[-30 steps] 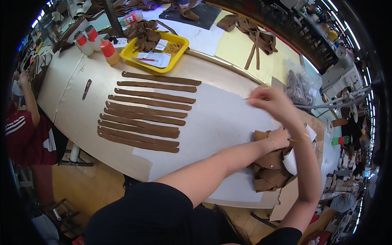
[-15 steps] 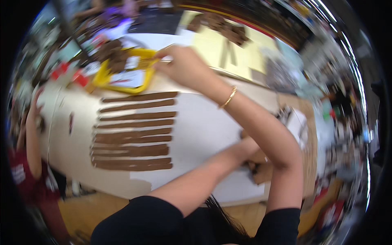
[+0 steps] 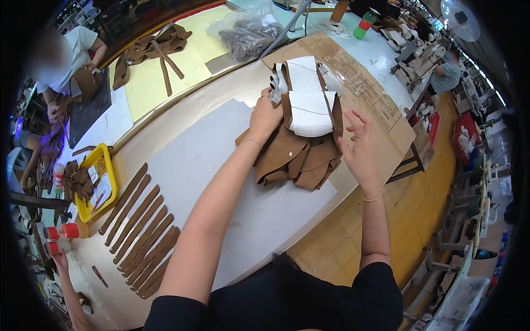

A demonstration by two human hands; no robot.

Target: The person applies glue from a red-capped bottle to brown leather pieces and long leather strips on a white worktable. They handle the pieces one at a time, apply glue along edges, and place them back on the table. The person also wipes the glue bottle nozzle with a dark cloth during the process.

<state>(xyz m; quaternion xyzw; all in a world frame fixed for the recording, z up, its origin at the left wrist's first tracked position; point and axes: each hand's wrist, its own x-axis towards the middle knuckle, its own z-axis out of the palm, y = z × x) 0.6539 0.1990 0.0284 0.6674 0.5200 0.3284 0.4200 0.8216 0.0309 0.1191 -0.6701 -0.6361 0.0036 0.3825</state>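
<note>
A bundle of brown leather pieces (image 3: 282,157) with white-lined parts (image 3: 312,113) on top lies toward the far right of the table. My left hand (image 3: 266,117) has its fingers closed at the bundle's left edge; their tips are partly hidden by the pieces. Just off its right side, my right hand (image 3: 360,146) is raised with fingers apart and nothing in it. Several brown leather strips (image 3: 141,220) lie side by side in a row to the left of my left forearm.
A yellow tray (image 3: 114,185) with papers stands beyond the strips, near red-capped bottles (image 3: 74,230). Brown scraps (image 3: 154,47) lie on yellow sheets at the back. Flattened cardboard (image 3: 381,118) covers the right end. Another person (image 3: 72,60) works at far left.
The view has turned right. My right hand has come back from beside the yellow tray to the bundle's right side. My left hand is still at the bundle.
</note>
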